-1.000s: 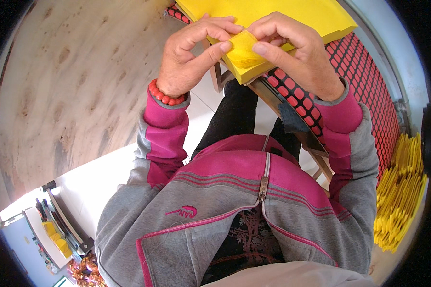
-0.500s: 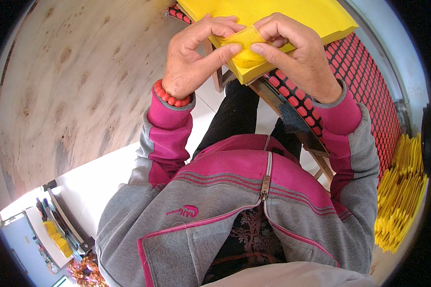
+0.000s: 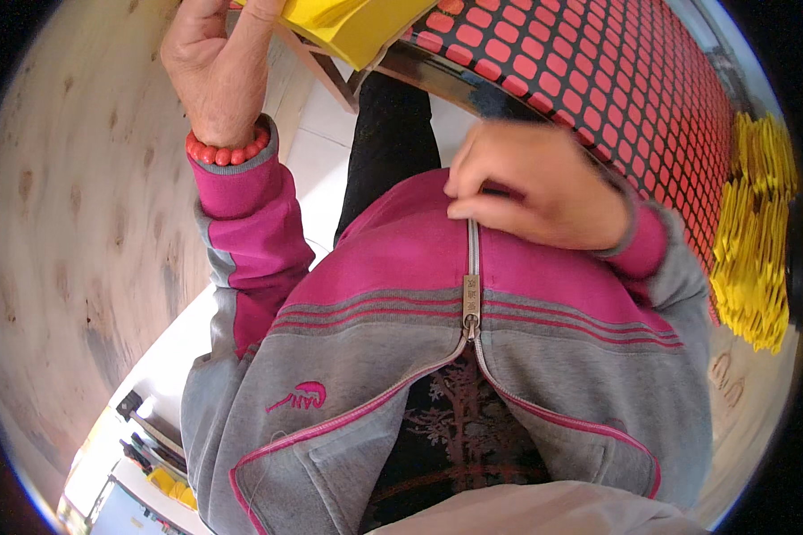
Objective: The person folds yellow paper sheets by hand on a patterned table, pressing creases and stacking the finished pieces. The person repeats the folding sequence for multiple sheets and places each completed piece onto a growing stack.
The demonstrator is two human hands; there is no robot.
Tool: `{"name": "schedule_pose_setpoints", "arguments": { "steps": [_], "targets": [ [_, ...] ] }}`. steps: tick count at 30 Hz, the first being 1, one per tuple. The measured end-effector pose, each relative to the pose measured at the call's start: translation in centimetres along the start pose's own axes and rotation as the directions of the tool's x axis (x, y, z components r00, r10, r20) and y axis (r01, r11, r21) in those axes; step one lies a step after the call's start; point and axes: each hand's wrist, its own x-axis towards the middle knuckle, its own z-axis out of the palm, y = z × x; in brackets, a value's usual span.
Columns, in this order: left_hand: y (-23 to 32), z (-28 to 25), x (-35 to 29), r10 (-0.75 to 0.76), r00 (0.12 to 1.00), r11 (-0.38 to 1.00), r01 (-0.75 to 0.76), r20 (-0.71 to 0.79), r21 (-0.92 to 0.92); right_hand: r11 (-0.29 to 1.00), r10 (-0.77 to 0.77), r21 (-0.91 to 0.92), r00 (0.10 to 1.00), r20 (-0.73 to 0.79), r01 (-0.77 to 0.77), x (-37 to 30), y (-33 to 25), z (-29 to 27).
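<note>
At the upper edge, my left hand (image 3: 219, 67) is beside a stack of yellow sheets (image 3: 361, 27). Its thumb reaches the stack's near left side; the fingertips are cut off, so its grip is hidden. A red bead bracelet circles that wrist. My right hand (image 3: 531, 183) is in front of my grey and magenta jacket, just above the zip. Blurred by motion, its fingers are curled in and the thumb is close to the index finger. Whether anything small is between them I cannot make out.
The stack lies beside a surface covered in red and black patterned cloth (image 3: 598, 71). Many folded yellow pieces (image 3: 758, 250) are bunched at the far right. A wooden board (image 3: 89, 205) fills the left side. Lower left are more yellow items (image 3: 171, 486).
My right hand has left the yellow piece and come down in front of my jacket. My left hand stays by the yellow stack. The view has shifted, putting the stack at the upper edge.
</note>
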Motion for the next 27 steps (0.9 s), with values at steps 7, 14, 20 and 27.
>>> {"name": "schedule_pose_setpoints", "arguments": {
  "steps": [7, 14, 20, 27],
  "targets": [
    [-0.3, 0.2, 0.4, 0.024, 0.993, 0.996, -0.014, -0.118, 0.089, 0.534, 0.41, -0.66, 0.845, -0.345, -0.528, -8.4, 12.7, 3.3],
    [1.3, 1.8, 0.3, -0.026, 0.978, 0.999, 0.031, -0.208, 0.021, 0.749, 0.289, -0.406, 0.809, -0.511, -0.524, -9.2, 17.3, 3.4],
    [1.1, 1.7, 0.2, 0.055, 0.975, 0.995, -0.035, -0.213, 0.095, 0.628, 0.17, -0.623, 0.863, -0.475, -0.466, -9.0, 16.6, 3.6],
    [0.0, 0.2, 0.4, 0.202, 0.978, 0.91, -0.208, 0.053, 0.358, 0.461, 0.411, -0.751, 0.864, -0.292, -0.473, -6.7, 9.2, 2.3]
  ]
}}
